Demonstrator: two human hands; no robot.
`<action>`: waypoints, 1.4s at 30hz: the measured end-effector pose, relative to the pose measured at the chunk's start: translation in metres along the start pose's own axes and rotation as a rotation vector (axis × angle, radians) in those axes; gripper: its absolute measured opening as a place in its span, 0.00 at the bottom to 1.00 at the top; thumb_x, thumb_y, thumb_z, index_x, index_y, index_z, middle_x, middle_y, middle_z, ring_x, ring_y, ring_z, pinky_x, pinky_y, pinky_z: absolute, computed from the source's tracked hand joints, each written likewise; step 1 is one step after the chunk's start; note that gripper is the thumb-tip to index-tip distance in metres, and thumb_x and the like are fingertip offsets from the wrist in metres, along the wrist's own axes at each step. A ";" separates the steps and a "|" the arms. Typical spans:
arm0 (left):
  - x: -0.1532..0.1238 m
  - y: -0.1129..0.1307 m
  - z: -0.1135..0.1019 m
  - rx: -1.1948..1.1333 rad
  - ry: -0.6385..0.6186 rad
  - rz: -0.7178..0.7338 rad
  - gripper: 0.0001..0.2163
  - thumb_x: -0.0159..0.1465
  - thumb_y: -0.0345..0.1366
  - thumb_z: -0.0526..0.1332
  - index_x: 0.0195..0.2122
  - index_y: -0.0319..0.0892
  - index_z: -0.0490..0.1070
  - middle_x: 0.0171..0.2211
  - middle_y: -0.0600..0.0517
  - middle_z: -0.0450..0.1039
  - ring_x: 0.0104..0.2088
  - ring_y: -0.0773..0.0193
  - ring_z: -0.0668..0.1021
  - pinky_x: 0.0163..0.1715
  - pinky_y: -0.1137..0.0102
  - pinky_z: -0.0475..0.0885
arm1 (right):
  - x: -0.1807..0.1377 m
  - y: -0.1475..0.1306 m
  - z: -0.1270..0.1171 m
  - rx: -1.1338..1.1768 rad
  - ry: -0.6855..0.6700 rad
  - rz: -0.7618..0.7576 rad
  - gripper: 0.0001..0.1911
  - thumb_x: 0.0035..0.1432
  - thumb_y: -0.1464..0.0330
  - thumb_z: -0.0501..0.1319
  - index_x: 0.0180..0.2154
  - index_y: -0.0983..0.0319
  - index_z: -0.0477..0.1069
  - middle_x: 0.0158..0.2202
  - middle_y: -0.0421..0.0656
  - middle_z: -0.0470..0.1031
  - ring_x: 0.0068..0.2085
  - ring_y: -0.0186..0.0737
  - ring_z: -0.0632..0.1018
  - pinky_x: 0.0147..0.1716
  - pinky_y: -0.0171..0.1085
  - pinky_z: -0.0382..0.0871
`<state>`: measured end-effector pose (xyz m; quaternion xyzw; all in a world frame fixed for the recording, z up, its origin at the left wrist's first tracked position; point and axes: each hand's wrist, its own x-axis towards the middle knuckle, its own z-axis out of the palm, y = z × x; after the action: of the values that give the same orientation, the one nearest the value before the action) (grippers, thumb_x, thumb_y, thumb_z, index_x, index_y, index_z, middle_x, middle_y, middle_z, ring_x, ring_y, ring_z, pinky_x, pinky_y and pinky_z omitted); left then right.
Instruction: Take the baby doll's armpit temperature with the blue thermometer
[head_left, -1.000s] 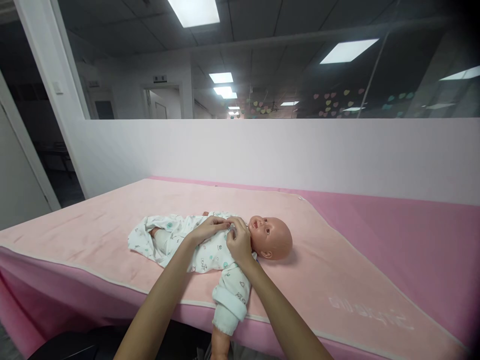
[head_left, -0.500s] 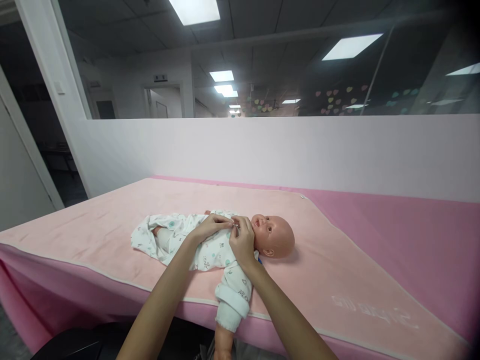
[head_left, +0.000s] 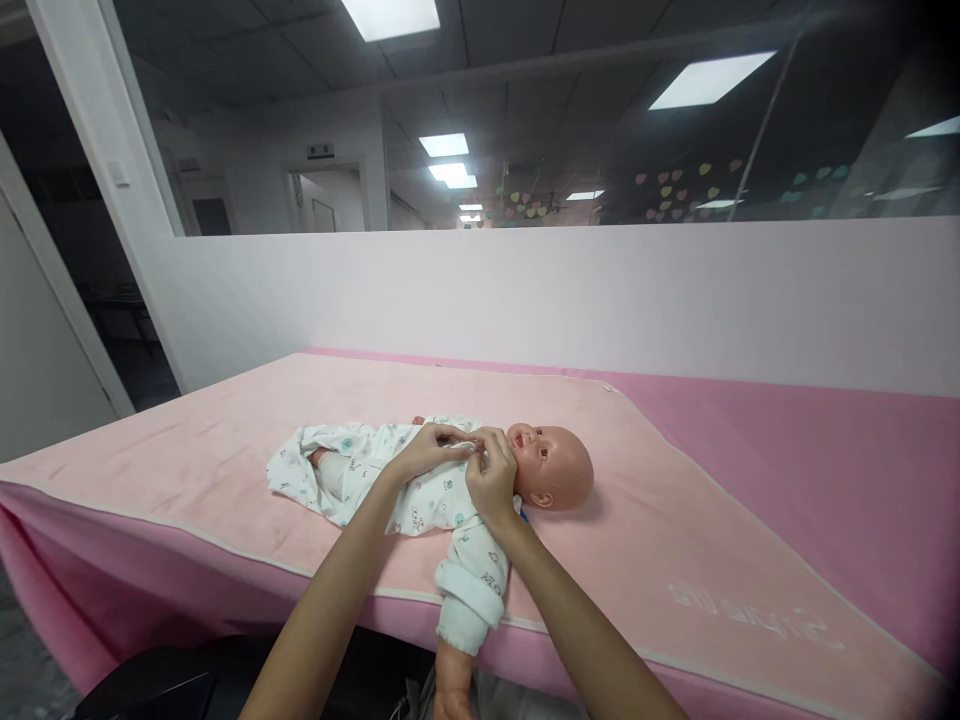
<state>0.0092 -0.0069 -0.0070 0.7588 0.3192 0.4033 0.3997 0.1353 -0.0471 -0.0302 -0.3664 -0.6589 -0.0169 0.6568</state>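
A bald baby doll [head_left: 559, 467] lies on its back with its head to the right. It wears a white garment [head_left: 429, 505] printed with small green and dark figures. My left hand [head_left: 429, 452] pinches the cloth at the doll's upper chest. Close against it, my right hand [head_left: 491, 475] is closed on the same cloth just below the chin. Fingertips of both hands nearly meet, and whatever small fastening lies between them is too small to make out. The doll's near arm [head_left: 454, 680], in a rolled-up sleeve [head_left: 472, 590], hangs over the front edge.
A peach blanket [head_left: 637, 560] covers the table over a pink cloth [head_left: 825, 450]. Behind stands a white half wall [head_left: 525, 300] with a window above it. A doorway [head_left: 112, 300] opens at the left. Something black [head_left: 172, 680] sits below the table's front edge.
Both hands stay at the chest with small finger movements; a fold of cloth now shows between them. The whole view has shifted slightly.
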 end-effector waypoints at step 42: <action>-0.030 -0.015 -0.046 -0.175 -0.074 -0.067 0.08 0.48 0.34 0.66 0.29 0.36 0.75 0.29 0.49 0.72 0.32 0.64 0.72 0.35 0.71 0.65 | -0.002 -0.007 0.004 -0.293 -0.342 -0.278 0.02 0.56 0.69 0.56 0.31 0.59 0.67 0.32 0.42 0.71 0.36 0.39 0.68 0.40 0.39 0.59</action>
<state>-0.0478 -0.0079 -0.0146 0.7240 0.2930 0.3877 0.4895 0.1286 -0.0513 -0.0296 -0.3611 -0.7949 -0.1400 0.4670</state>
